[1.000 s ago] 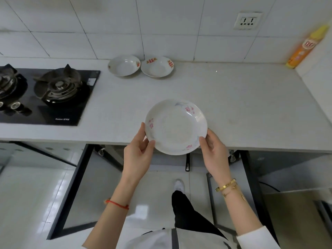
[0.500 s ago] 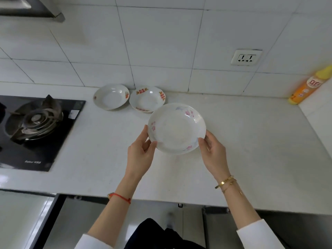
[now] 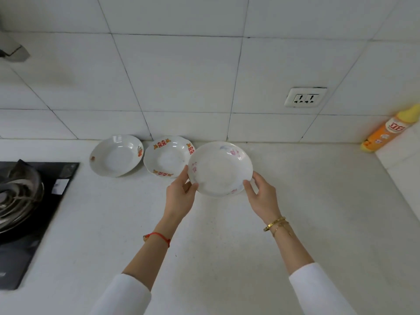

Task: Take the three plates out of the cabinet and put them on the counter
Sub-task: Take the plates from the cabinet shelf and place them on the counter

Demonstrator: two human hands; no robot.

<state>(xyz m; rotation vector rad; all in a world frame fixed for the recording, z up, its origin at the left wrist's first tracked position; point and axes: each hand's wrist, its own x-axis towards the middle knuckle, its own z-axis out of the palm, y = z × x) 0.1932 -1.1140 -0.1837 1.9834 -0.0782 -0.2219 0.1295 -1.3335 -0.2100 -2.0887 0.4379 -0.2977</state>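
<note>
From the head view, both hands carry the third plate [image 3: 220, 168], a white one with faint pink and blue flowers, over the back of the white bench [image 3: 318, 212]. The left hand [image 3: 179, 196] pinches the plate's near-left rim, thumb on top and fingers beneath; the right hand [image 3: 261, 196] takes the near-right rim the same way, thumb over the edge. So each grip is closed on the plate, not spread. The plate sits level, bowl side up, and its left edge overlaps, in the picture, the right rim of the red-patterned plate [image 3: 169, 156]. Whether it already touches the bench or is just above it cannot be told.

Two plates already lie on the bench against the tiled wall: the red-patterned one and, just beside it to the left, a plain white plate [image 3: 116, 155] with small orange marks. A gas hob [image 3: 29, 212] lies at the left, an orange bottle [image 3: 391, 130] at the far right, and a wall socket [image 3: 305, 97] above.

By my reading this is the last step: setting the final plate down to the right of the other two. The next move calls for lowering it flat, a little to the right so its rim does not ride up onto the neighbour, then slipping the fingers out from under and letting go.
</note>
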